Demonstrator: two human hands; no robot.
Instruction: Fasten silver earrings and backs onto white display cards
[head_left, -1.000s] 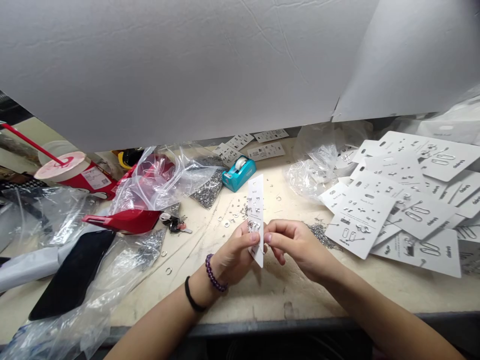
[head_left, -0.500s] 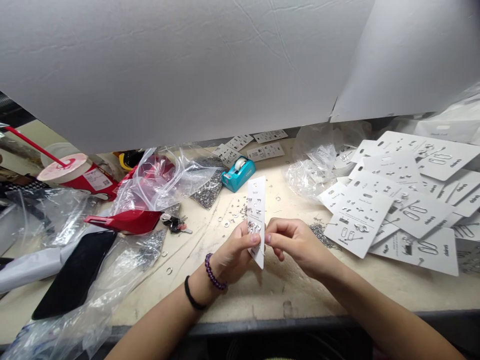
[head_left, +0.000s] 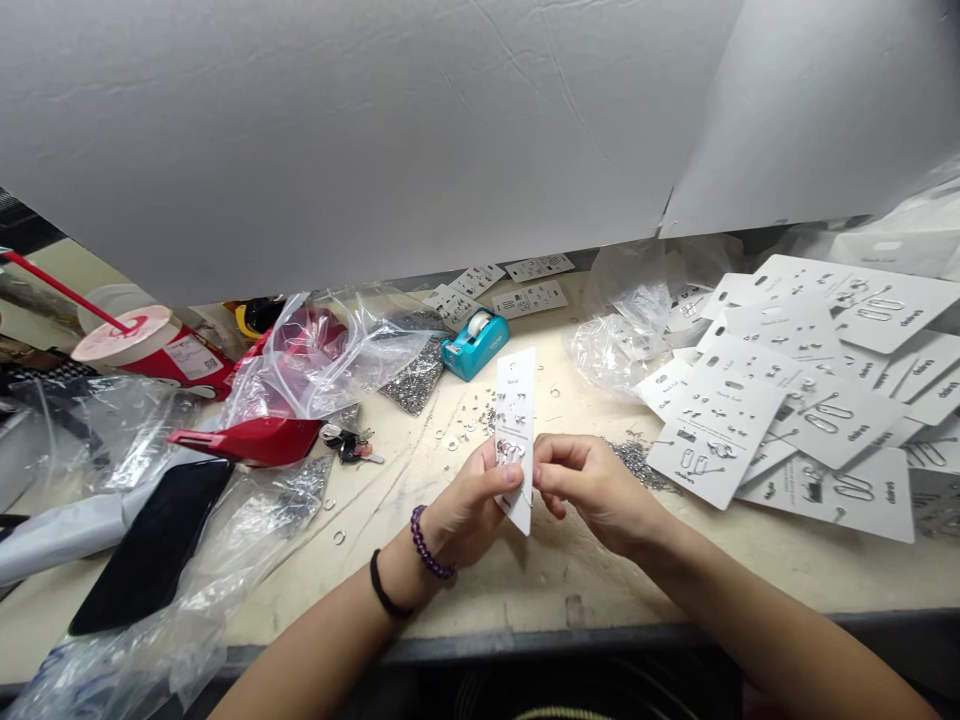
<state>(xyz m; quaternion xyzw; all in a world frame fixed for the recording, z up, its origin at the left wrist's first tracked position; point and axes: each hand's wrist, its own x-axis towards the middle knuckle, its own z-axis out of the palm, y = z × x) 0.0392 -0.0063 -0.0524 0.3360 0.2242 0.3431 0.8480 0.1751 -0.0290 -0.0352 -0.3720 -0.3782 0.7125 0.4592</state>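
My left hand point(head_left: 466, 500) grips a white jewellery card point(head_left: 515, 390) near its lower end, thumb on the front. The card stands upright and is turned nearly edge-on, with small silver earrings and printed text on its face. At the card's right edge, my right hand point(head_left: 600, 495) is closed in a pinch behind it; whatever its fingertips hold is hidden. Small silver rings and studs point(head_left: 454, 440) lie scattered on the table behind my left hand. A heap of small metal parts point(head_left: 637, 465) is just beyond my right hand.
Filled earring cards point(head_left: 720, 425) are piled at the right. A teal tape dispenser point(head_left: 475, 345) stands behind my hands. Leftward lie a red scoop point(head_left: 255, 440), keys point(head_left: 349, 445), a black phone point(head_left: 154, 550), plastic bags point(head_left: 322, 365) and a red cup point(head_left: 184, 350). A white board point(head_left: 375, 140) rises at the back.
The card has turned slightly, so more of its front face shows. My right hand stays pinched at its edge and has barely shifted.
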